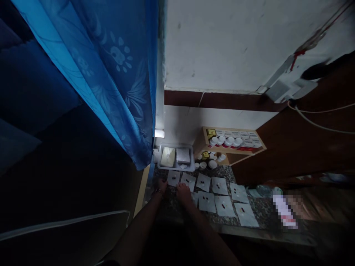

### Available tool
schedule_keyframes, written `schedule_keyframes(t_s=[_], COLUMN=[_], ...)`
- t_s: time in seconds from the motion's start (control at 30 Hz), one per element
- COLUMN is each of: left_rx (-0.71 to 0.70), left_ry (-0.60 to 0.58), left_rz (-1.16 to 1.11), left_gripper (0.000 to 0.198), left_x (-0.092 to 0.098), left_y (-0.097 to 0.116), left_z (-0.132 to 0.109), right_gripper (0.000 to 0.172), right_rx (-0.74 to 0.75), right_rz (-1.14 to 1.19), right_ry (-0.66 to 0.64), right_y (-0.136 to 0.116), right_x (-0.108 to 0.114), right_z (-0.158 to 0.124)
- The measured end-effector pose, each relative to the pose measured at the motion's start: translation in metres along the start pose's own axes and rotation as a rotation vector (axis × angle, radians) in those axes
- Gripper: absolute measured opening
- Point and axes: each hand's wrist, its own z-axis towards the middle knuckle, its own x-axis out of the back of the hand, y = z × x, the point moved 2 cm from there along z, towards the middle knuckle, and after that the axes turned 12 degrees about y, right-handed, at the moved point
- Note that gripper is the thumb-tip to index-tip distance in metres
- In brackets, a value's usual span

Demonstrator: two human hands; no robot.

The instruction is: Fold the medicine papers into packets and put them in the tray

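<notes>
Two rows of white paper squares lie on the speckled counter, bearing small dark and pale pills. The upper-left paper square [173, 177] carries a few dark pills and lies between my hands. My left hand [162, 186], a bracelet at its wrist, has its fingers closed at that square's lower left corner. At the lower right corner, my right hand [183, 193] has its fingers bent in against the paper. It partly covers a lower paper square [195, 198] behind it. Other squares, such as the paper square [203, 182] and the paper square [206, 201], lie flat to the right.
Behind the papers stands a pale tray [186, 167] holding a yellowish stack [168, 157] and a white paper stack [183, 155]. A wooden shelf [235, 150] holds white bottles [229, 141] and small boxes. A blue curtain [133, 92] hangs at left; wires run to a power strip [288, 88].
</notes>
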Motion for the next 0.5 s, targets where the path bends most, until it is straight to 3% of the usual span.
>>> schedule_keyframes(t_s=[0.2,0.37,0.43,0.5], left_rx=[-0.015,-0.027,-0.095,-0.33], left_ry=[-0.068,-0.116,-0.11,-0.11], left_rz=[0.091,0.152,0.163,0.179], left_gripper=[0.027,0.023,0.013,0.016], left_x=[-0.012,-0.002,0.01,0.022], left_y=[-0.001,-0.014,-0.021,-0.026], left_z=[-0.004,-0.019,-0.027,-0.037], right_gripper=[0.028,0.029,0.031,0.034], right_rx=[0.076,0.174,0.211,0.248], right_rz=[-0.05,-0.046,-0.045,-0.044], right_ry=[-0.052,-0.069,-0.054,-0.055], right_y=[-0.009,-0.001,0.003,0.007], right_x=[-0.007,-0.019,-0.023,-0.028], right_z=[0.003,-0.011,-0.021,-0.03])
